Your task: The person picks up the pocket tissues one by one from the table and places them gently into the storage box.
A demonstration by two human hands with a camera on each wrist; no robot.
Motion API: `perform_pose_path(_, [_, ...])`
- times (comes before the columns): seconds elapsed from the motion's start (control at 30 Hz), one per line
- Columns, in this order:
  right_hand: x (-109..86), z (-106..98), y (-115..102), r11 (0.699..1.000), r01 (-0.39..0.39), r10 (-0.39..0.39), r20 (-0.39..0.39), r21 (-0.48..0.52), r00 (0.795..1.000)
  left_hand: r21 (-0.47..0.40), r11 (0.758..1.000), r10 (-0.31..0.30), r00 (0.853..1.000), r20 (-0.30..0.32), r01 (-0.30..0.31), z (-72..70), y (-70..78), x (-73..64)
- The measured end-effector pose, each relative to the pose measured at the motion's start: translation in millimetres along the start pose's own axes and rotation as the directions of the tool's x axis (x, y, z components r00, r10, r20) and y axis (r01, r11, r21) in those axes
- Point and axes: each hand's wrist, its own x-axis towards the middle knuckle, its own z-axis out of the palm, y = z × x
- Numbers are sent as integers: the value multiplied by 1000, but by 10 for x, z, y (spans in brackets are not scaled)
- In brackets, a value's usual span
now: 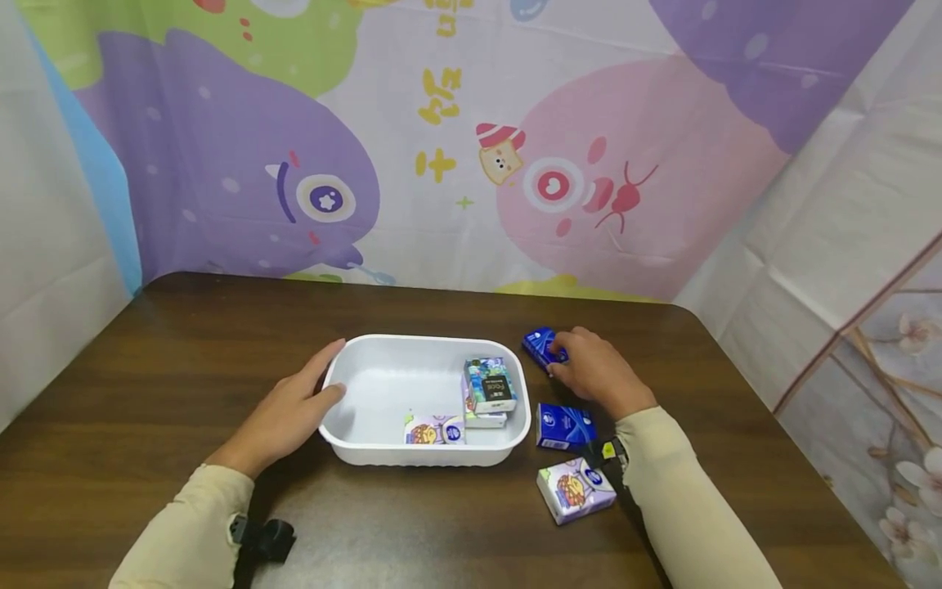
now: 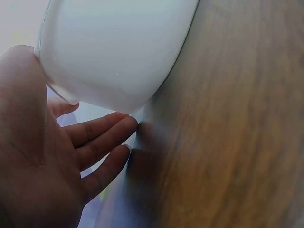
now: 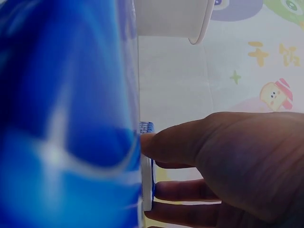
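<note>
the left hand (image 1: pixel 290 411) lies, fingers loosely spread, against one end of the white tub (image 1: pixel 427 455), thumb on the rim, i'd guess to steady it. past the other end, the right hand (image 1: pixel 599 370) pinches a blue pack (image 1: pixel 540 345) between thumb and fingers. a cartoon pack (image 1: pixel 574 492) lies nearer, probably for easy reach.

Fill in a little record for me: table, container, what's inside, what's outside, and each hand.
Table: dark brown table
Container: white tray
Inside: teal-patterned pack atop a lower pack; cartoon pack near the front wall
Outside, right: farther blue pack, nearer blue pack, loose cartoon pack
Left hand: touching the tray's left end
Right hand: fingers around the farther blue pack, apparently gripping
</note>
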Motion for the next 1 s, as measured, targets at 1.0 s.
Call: perform_pose_path(1.0, [5,14,-23,996,-68,74,86,-66,994,-8,1000,2,1000,6,-2,3,-15,0])
